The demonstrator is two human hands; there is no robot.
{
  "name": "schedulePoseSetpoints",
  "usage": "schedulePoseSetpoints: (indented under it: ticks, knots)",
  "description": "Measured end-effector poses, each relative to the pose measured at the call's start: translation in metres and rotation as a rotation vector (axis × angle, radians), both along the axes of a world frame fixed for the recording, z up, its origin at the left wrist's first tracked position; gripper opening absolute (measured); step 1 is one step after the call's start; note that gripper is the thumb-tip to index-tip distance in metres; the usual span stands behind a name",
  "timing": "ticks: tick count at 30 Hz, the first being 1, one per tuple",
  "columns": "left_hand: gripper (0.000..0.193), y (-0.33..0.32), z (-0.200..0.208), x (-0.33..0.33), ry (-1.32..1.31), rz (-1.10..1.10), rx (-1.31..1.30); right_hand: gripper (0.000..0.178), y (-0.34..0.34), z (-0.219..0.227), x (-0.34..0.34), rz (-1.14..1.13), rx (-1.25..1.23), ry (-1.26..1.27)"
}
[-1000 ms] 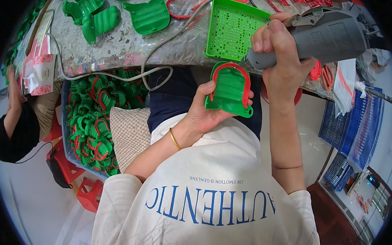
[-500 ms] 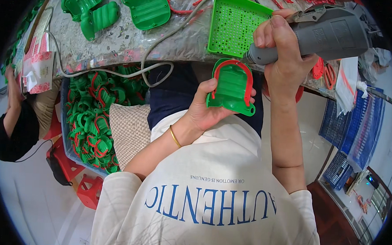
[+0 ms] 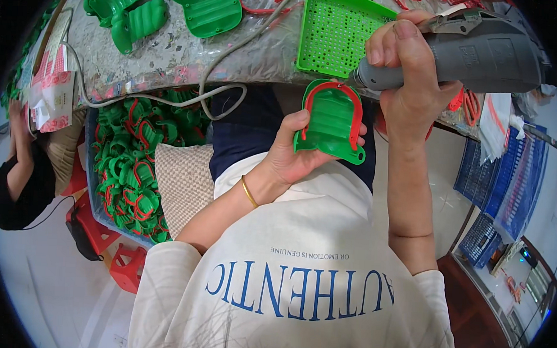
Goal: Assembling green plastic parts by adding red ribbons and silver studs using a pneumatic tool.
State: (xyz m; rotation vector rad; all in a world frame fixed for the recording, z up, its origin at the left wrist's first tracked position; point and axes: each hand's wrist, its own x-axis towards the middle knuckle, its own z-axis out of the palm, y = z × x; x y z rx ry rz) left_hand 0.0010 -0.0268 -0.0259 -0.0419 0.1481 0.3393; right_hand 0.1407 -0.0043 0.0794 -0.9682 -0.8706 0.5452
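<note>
Grasping a green, red-trimmed shell in the fingers of the upturned left hand and a grey power tool in those of the raised right hand, by a cluttered tabletop near red stools on pale floor.

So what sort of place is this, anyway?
Likely a small assembly workshop: a blue bin heaped with green and red plastic parts, a gray power tool, and loose green pieces across the worktable.

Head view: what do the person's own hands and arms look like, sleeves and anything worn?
The left hand and right hand are gloveless. Loose, off-white short sleeves leave both forearms uncovered. A thin gold-coloured bangle circles the left wrist; nothing shows on the right.
</note>
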Motion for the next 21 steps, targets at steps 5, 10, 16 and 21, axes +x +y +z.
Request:
schedulePoseSetpoints:
  ticks: [5, 10, 16, 21]
  knots:
    - [0.073, -0.001, -0.001, 0.0, 0.014, 0.003, -0.004, 0.014, 0.0, -0.002, 0.002, 0.023, 0.014, 0.026]
    - [0.074, -0.001, 0.0, 0.001, 0.031, 0.005, 0.025, 0.012, 0.001, -0.002, 0.001, 0.012, 0.028, 0.011]
    - [0.076, -0.001, 0.0, 0.0, 0.033, -0.003, 0.048, 0.015, -0.005, 0.008, -0.01, -0.083, -0.132, 0.042]
    - [0.075, -0.003, 0.0, 0.0, 0.011, 0.011, 0.037, 0.01, -0.002, -0.004, -0.001, 0.037, 0.041, -0.053]
